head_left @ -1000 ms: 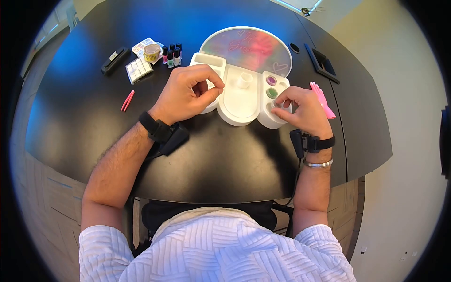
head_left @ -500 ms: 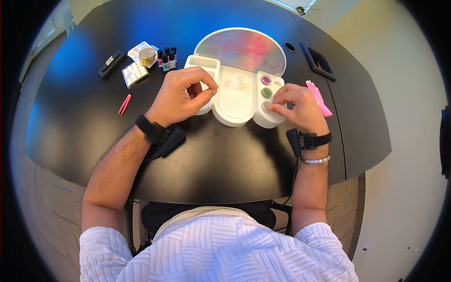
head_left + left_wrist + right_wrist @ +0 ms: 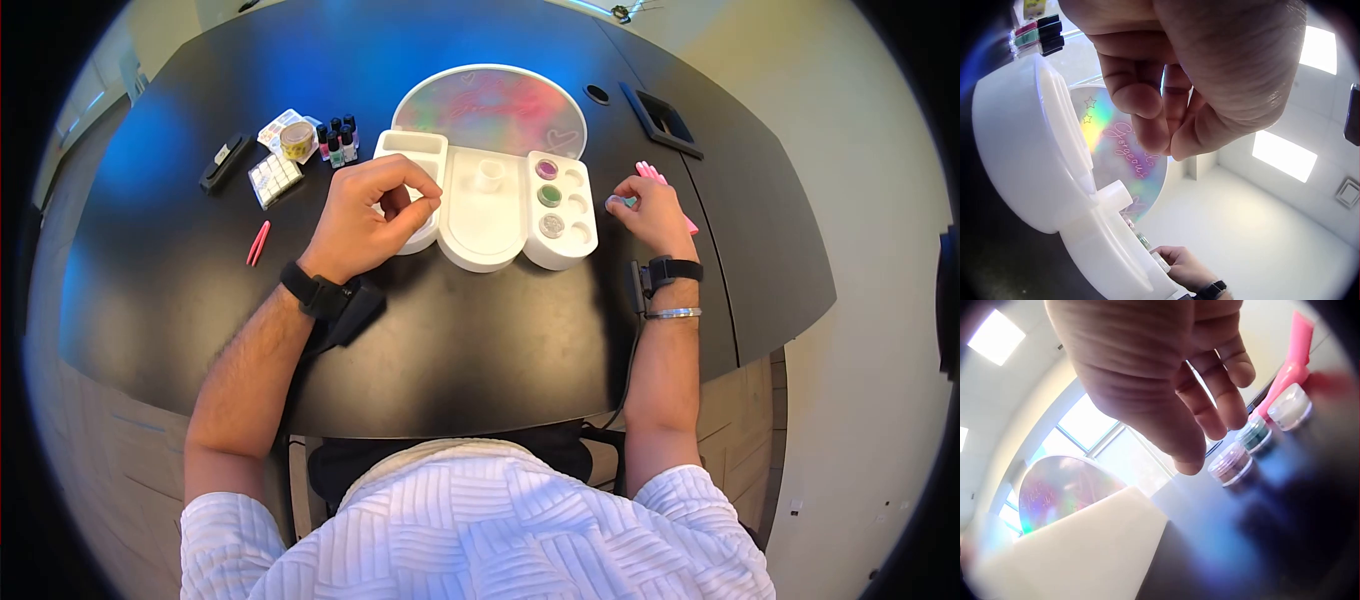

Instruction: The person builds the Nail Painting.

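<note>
A white cosmetics organizer (image 3: 483, 225) stands on the table, backed by a rounded iridescent panel (image 3: 490, 100) with pink lettering. Purple (image 3: 547, 169), green (image 3: 549, 195) and silver glitter (image 3: 551, 226) jars sit in its right section beside round recesses. My left hand (image 3: 365, 215) is raised over the left section, thumb and fingertips meeting with nothing visible between them. To the organizer's right, my right hand (image 3: 655, 212) hovers with parted, bent fingers close over three small jars on the table: pinkish (image 3: 1230, 465), teal (image 3: 1254, 434) and white-capped (image 3: 1290, 407).
A pink model hand (image 3: 1288, 378) lies behind these jars. At the left are nail polish bottles (image 3: 337, 142), a tape roll (image 3: 297, 140), a white case of small squares (image 3: 275, 180), pink tweezers (image 3: 258, 243) and a long black object (image 3: 224, 163). A black-framed opening (image 3: 662, 120) interrupts the far right tabletop.
My right hand has left the silver glitter jar in the organizer and moved right to the loose jars. My left hand keeps its pose while the head view shifts slightly.
</note>
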